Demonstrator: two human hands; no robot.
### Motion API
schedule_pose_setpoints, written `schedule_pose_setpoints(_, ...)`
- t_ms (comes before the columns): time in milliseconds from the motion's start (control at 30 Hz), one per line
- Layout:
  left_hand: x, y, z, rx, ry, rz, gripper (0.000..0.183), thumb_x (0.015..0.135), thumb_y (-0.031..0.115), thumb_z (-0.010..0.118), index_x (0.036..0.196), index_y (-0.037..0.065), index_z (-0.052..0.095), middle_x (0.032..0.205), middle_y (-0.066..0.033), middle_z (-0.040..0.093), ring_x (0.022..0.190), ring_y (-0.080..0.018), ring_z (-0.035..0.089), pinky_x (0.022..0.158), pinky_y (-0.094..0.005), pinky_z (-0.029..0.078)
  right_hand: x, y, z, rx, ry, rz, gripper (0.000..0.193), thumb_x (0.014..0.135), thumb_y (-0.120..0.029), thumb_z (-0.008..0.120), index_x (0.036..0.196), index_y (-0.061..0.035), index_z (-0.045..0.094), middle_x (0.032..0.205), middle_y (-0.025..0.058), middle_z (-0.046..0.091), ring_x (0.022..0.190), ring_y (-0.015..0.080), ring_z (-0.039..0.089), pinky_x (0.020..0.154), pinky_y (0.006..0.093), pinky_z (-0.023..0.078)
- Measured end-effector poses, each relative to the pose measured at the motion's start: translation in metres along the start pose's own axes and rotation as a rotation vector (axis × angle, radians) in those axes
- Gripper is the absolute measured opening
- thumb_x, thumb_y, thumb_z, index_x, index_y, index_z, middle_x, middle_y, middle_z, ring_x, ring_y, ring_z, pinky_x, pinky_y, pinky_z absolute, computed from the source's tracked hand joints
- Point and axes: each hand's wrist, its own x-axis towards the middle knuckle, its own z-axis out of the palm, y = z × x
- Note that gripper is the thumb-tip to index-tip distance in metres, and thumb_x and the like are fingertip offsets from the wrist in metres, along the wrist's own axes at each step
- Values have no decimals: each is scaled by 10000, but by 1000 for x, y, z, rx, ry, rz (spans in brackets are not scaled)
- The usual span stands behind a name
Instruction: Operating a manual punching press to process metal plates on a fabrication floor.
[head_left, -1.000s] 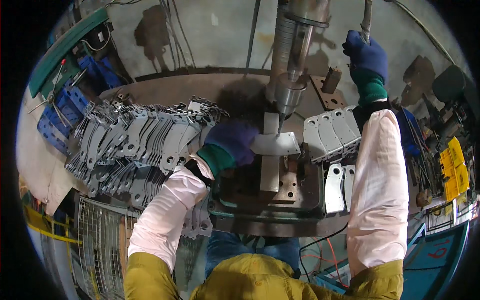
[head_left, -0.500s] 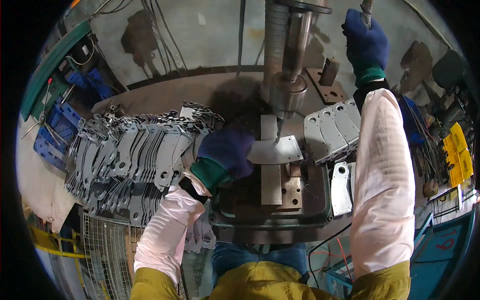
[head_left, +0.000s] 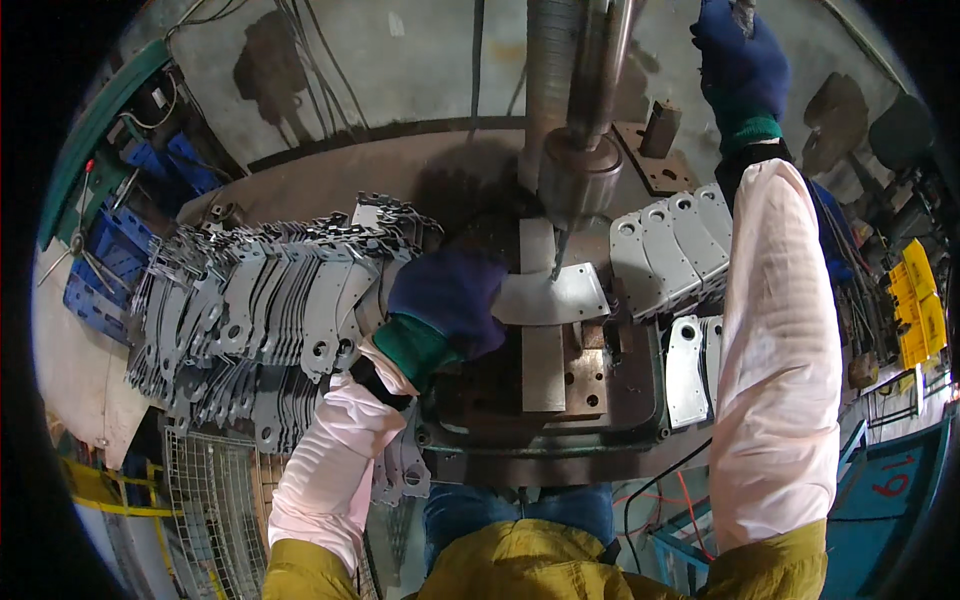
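Plate stacks [head_left: 270,310] L & drilled plates [head_left: 670,235] R hem drill bit [head_left: 556,262]; front bed [head_left: 545,465] free.

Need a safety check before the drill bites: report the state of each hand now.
Left hand: closed, pinning the flat metal plate under the drill bit.
Right hand: raised, grip closed on the press lever.
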Motion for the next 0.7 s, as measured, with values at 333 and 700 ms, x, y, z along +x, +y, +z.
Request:
schedule_pose_setpoints(333,2,-7,5,-17,-50,-23,370,589,295,774,903,125,676,1008,-129,673,951,-355,665,775,-485,553,0,-5,-10,-209,-86,18,496,877,-551,632,885,-63,720,793,70,733,770,213,699,741,351,521)
schedule_pose_setpoints(700,-1,2,-3,-6,-17,-2,424,618,269,781,1013,131,707,1022,-152,697,988,-375,675,856,-496,560,-2,-19,-36,-433,-287,82,588,878,-629,547,1024,-88,726,947,242,705,947,464,662,830,474,523)
